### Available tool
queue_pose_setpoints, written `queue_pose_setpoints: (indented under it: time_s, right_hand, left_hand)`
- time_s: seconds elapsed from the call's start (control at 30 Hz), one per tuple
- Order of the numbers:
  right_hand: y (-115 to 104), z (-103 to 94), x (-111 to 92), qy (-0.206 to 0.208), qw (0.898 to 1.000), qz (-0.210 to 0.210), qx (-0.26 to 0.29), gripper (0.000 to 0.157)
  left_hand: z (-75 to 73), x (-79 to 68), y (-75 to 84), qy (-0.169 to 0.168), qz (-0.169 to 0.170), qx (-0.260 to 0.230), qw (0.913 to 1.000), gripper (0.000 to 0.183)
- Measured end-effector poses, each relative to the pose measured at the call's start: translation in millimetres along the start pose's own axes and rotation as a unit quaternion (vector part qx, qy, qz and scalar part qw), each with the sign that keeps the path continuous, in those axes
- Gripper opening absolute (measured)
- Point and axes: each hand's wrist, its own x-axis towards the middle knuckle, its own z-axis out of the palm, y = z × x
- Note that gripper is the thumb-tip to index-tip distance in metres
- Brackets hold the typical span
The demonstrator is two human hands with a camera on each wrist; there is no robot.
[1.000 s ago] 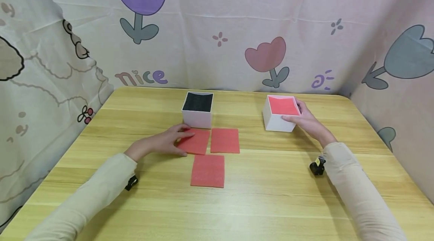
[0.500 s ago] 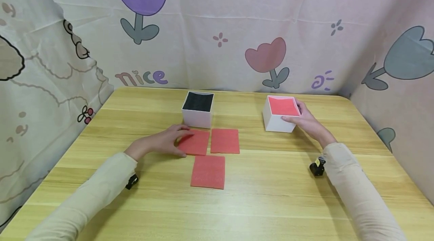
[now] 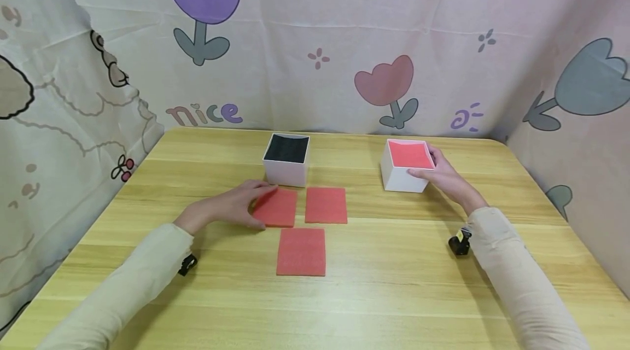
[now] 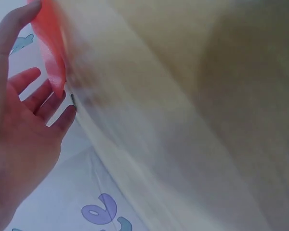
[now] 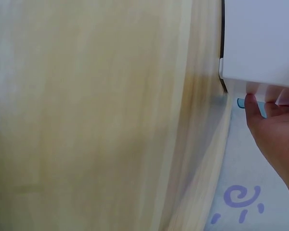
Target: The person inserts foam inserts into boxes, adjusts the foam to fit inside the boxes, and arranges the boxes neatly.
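Note:
Three flat red square pads lie on the table in the head view. My left hand spans the left red square pad, thumb at its near edge and fingers at its far edge. In the left wrist view, the thumb and fingers hold that pad by its edges. Right of it lies a second pad, and nearer me a third pad. My right hand grips a white box with a red top surface; its thumb is on the near side.
Behind the left pad stands another white box with a black top surface. All of it is on a wooden table. A patterned cloth hangs behind the table's far edge and at both sides.
My left hand has shifted slightly left with the left pad, widening the gap to the second pad. The right hand and both boxes stay where they were.

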Motion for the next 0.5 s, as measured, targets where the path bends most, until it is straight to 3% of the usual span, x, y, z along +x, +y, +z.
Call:
queue_pose_setpoints:
  time_s: [0.23, 0.5]
  right_hand:
    - [-0.2, -0.1, 0.0, -0.002, 1.0, -0.001, -0.008, 0.099]
    - [-1.4, -1.9, -4.2, -0.004, 0.999, -0.014, -0.033, 0.1]
  left_hand:
    - [-7.4, -7.7, 2.9, 0.025, 0.004, -0.028, 0.9993, 0.093]
    - [-13.7, -11.0, 23.2, 0.062, 0.004, -0.046, 0.997, 0.088]
